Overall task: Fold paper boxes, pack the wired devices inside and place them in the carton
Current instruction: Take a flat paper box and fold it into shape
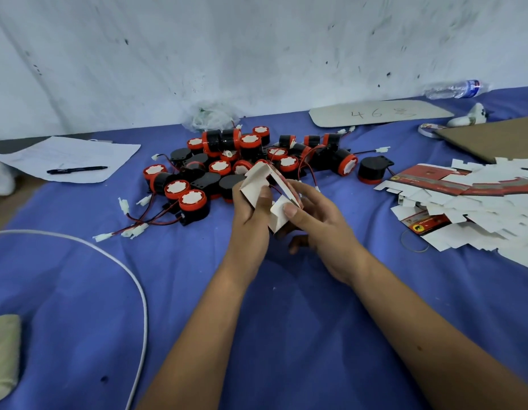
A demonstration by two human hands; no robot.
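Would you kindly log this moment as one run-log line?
step: folding box | left hand: holds box | right hand: holds box flap | devices: piled behind, unpacked | flat boxes: right

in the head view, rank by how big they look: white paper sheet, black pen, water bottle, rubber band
1. white paper sheet
2. water bottle and black pen: about alike, and the bottle lies farther off
3. rubber band

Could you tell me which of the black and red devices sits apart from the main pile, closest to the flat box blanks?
The device at the pile's far right edge: it rests red end down, clear of the heap, just left of the blanks.
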